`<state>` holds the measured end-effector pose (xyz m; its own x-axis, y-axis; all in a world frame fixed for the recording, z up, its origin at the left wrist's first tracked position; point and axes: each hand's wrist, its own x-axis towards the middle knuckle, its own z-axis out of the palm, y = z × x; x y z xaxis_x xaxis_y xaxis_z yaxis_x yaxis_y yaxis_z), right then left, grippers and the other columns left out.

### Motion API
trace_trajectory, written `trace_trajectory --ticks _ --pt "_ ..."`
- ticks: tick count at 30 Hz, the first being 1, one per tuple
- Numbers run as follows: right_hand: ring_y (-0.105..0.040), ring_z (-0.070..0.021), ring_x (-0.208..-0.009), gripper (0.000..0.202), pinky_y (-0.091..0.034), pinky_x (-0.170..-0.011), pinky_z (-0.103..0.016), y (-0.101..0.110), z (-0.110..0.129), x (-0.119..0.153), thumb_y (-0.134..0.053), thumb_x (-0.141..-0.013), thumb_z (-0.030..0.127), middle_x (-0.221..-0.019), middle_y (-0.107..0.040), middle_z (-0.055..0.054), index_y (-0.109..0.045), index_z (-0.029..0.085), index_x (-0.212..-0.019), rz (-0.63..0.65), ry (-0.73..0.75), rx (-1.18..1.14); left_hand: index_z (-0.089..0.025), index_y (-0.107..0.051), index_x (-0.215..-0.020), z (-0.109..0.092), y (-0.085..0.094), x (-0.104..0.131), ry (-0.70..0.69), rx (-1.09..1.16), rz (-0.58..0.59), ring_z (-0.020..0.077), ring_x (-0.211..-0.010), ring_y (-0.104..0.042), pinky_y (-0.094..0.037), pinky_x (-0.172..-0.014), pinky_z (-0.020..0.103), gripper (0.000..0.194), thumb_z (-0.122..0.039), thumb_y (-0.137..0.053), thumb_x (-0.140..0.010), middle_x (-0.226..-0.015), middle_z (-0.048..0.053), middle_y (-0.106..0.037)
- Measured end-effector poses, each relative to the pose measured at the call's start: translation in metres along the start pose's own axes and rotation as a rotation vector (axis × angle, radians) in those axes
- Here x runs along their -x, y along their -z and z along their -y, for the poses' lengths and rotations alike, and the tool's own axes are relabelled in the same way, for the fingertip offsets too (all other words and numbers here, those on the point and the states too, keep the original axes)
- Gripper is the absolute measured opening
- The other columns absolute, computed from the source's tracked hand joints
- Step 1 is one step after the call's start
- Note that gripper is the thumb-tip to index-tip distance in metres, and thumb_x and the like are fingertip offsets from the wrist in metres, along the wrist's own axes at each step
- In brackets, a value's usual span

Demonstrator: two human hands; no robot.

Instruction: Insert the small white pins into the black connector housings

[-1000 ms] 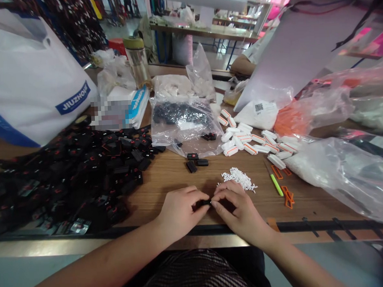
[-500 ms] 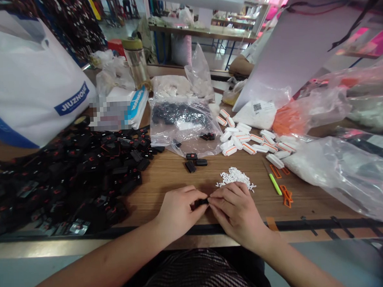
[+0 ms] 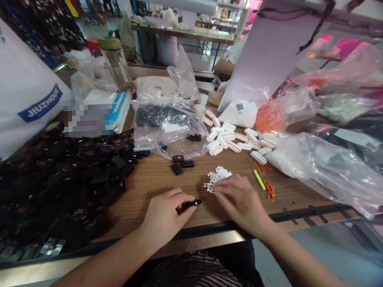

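Observation:
My left hand (image 3: 164, 211) is closed, pinching a small black plastic part (image 3: 194, 202) between thumb and fingertips just above the table. A tiny pale spot shows on the part's near end; the fingers cover the rest. To the right, my right hand (image 3: 241, 201) is at the near edge of a pile of tiny white plastic pieces (image 3: 219, 176). Its fingers are stretched out and slightly blurred, with a gap between thumb and forefinger. Nothing can be made out in them. Beyond my left hand, several black plastic parts (image 3: 188, 164) lie on the wooden table (image 3: 154, 175).
A large heap of black parts (image 3: 67, 175) covers the left side. White cases with orange stripes (image 3: 233, 146) lie behind the pile. At right are a green-handled pointed tool (image 3: 259, 180), orange frames (image 3: 269, 190) and a clear bag (image 3: 324, 166). A bottle (image 3: 115, 62) stands at the back.
My right hand has left the black part and moved to the white pieces, its fingers spreading. My left hand still holds the part. The whole view has shifted, so things appear farther left.

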<state>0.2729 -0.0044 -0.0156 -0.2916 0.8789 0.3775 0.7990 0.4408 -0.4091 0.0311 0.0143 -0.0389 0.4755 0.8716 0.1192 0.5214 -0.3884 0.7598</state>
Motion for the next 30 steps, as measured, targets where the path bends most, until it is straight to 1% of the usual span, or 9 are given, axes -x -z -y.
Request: trace_trajectory --ticks 1,2,4,7,12,16,21,25,30 --pt "-0.065 -0.0214 -0.088 0.017 -0.044 -0.081 -0.040 0.008 -0.014 0.002 -0.059 -0.094 0.027 -0.094 -0.074 -0.005 -0.075 0.023 -0.091 -0.066 -0.077 0.063 -0.023 -0.075 -0.095 0.000 0.000 0.000 -0.003 0.000 -0.001 0.0127 -0.065 -0.060 -0.045 -0.061 0.025 0.012 -0.020 -0.071 -0.085 -0.079 -0.002 -0.067" --pt "-0.066 -0.0219 -0.084 0.018 -0.044 -0.079 -0.040 0.015 -0.028 0.004 -0.058 -0.093 0.029 -0.090 -0.075 -0.005 -0.075 0.024 -0.088 -0.078 -0.146 0.151 -0.023 -0.075 -0.096 0.000 0.000 0.000 -0.005 0.003 0.000 0.0127 -0.065 -0.060 -0.045 -0.061 0.025 0.012 -0.020 -0.071 -0.085 -0.080 -0.001 -0.067" --pt "-0.067 -0.0217 -0.080 0.021 -0.043 -0.078 -0.039 0.026 -0.051 0.010 -0.058 -0.092 0.033 -0.085 -0.075 -0.003 -0.076 0.025 -0.085 -0.005 -0.261 0.241 -0.023 -0.075 -0.097 0.000 0.000 -0.001 -0.002 0.007 0.003 0.0127 -0.065 -0.061 -0.045 -0.060 0.025 0.013 -0.021 -0.070 -0.085 -0.081 -0.001 -0.068" --pt "-0.068 -0.0205 -0.079 0.020 -0.043 -0.078 -0.038 0.031 -0.068 0.018 -0.059 -0.090 0.036 -0.087 -0.076 -0.002 -0.076 0.027 -0.085 0.096 -0.308 0.234 -0.023 -0.075 -0.096 0.000 0.000 -0.002 -0.001 0.003 0.015 0.0128 -0.064 -0.060 -0.045 -0.059 0.025 0.012 -0.021 -0.070 -0.085 -0.080 0.000 -0.068" --pt "-0.066 -0.0209 -0.081 0.021 -0.038 -0.082 -0.039 0.025 -0.065 0.027 -0.056 -0.094 0.028 -0.086 -0.074 -0.002 -0.072 0.023 -0.081 0.062 -0.204 0.346 -0.024 -0.075 -0.096 0.000 -0.001 -0.002 0.006 0.013 0.008 0.0125 -0.065 -0.060 -0.046 -0.060 0.025 0.012 -0.022 -0.068 -0.086 -0.082 0.000 -0.069" --pt "-0.065 -0.0222 -0.083 0.020 -0.037 -0.083 -0.040 0.029 -0.063 0.031 -0.056 -0.095 0.025 -0.086 -0.074 -0.004 -0.073 0.021 -0.084 0.048 -0.099 0.406 -0.023 -0.075 -0.096 0.001 -0.002 -0.001 0.013 0.014 0.010 0.0127 -0.065 -0.060 -0.046 -0.059 0.025 0.012 -0.023 -0.068 -0.086 -0.081 0.000 -0.068" --pt "-0.068 -0.0207 -0.085 0.017 -0.040 -0.082 -0.038 0.033 -0.072 0.034 -0.059 -0.094 0.029 -0.092 -0.076 -0.003 -0.075 0.023 -0.089 0.062 -0.222 0.262 -0.024 -0.075 -0.096 0.000 -0.001 -0.001 0.018 0.008 0.013 0.0122 -0.064 -0.059 -0.045 -0.059 0.025 0.013 -0.022 -0.068 -0.086 -0.080 -0.001 -0.067" --pt "-0.068 -0.0221 -0.089 0.018 -0.040 -0.083 -0.040 0.030 -0.078 0.034 -0.059 -0.093 0.032 -0.095 -0.076 -0.002 -0.076 0.025 -0.092 0.078 -0.293 0.266 -0.024 -0.075 -0.096 -0.001 0.000 -0.003 0.019 0.006 0.019 0.0124 -0.065 -0.060 -0.045 -0.060 0.025 0.012 -0.021 -0.069 -0.085 -0.080 -0.001 -0.068" --pt "-0.067 -0.0218 -0.081 0.020 -0.043 -0.079 -0.039 0.030 -0.081 0.030 -0.060 -0.091 0.033 -0.086 -0.074 -0.003 -0.075 0.025 -0.081 0.116 -0.304 0.231 -0.023 -0.075 -0.096 -0.001 0.000 -0.002 0.006 0.000 0.008 0.0126 -0.065 -0.060 -0.046 -0.060 0.025 0.012 -0.020 -0.070 -0.085 -0.081 0.000 -0.068"
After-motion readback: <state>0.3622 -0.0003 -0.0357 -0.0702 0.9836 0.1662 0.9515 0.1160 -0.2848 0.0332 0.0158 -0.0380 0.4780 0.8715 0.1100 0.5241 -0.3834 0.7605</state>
